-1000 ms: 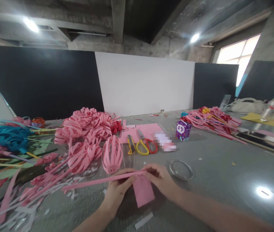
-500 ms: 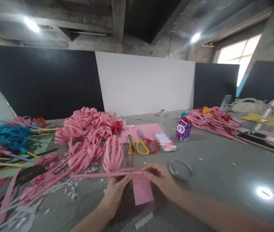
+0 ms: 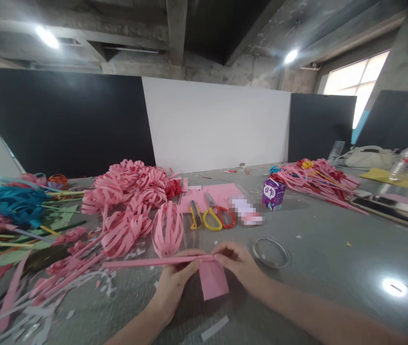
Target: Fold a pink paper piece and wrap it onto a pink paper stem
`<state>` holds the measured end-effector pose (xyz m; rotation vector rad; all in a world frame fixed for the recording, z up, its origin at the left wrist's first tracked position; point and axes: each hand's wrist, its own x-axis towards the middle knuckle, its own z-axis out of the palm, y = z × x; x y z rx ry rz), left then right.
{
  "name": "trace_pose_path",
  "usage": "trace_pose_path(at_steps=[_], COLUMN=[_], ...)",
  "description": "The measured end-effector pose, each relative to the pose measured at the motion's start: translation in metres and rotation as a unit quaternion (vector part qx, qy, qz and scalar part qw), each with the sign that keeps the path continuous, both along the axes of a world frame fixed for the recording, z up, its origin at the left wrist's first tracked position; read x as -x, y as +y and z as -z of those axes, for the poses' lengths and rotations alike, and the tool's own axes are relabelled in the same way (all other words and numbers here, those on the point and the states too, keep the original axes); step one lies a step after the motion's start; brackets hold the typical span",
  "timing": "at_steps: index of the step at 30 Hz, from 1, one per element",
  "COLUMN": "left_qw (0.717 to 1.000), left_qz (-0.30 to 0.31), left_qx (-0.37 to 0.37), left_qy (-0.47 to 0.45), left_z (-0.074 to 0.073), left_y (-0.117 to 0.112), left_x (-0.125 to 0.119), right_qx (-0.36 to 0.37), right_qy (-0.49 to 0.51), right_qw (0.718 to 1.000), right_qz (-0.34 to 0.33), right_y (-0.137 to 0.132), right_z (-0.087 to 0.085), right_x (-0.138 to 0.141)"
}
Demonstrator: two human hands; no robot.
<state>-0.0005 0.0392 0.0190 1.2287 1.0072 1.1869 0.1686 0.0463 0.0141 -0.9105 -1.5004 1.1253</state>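
Note:
Between my two hands runs a thin pink paper stick [image 3: 135, 262], its long end pointing left over the table. A flat pink paper piece [image 3: 214, 281] hangs from the stick's right end, toward me. My left hand [image 3: 173, 282] pinches the stick beside the paper's left edge. With thumb and fingers, my right hand [image 3: 241, 268] grips the top right corner of the paper at the stick's end. Just beyond my left hand stands a lantern-shaped bundle of pink paper strips [image 3: 168, 227]. A clear roll of tape [image 3: 271, 252] lies right of my right hand.
Yellow-handled scissors [image 3: 212, 218], red-handled scissors [image 3: 226, 216] and a utility knife [image 3: 195, 215] lie ahead by pink sheets [image 3: 221, 190]. A purple carton [image 3: 273, 194] stands right of them. Pink paper flowers [image 3: 128, 187] pile up left; paper scraps [image 3: 40, 311] litter the front left.
The hanging paper's lower edge has risen a little and shifted slightly right. The stick's left end has dipped slightly. Both hands keep their grip, almost in place.

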Motion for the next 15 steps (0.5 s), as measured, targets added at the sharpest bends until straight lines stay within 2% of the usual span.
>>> trace_pose_path(at_steps=[10, 15], left_qw=[1.0, 0.999], left_qz=[0.001, -0.024], left_qx=[-0.021, -0.01], left_qy=[0.022, 0.029], left_z=[-0.0003, -0.0017], left_y=[0.0021, 0.0015], left_x=[-0.0003, -0.0003], right_qx=[-0.018, -0.005], right_qy=[-0.035, -0.021], right_qw=[0.999, 1.0], right_qz=[0.009, 0.013], right_y=[0.0016, 0.0001], right_z=[0.004, 0.0005], right_x=[-0.0012, -0.0001])
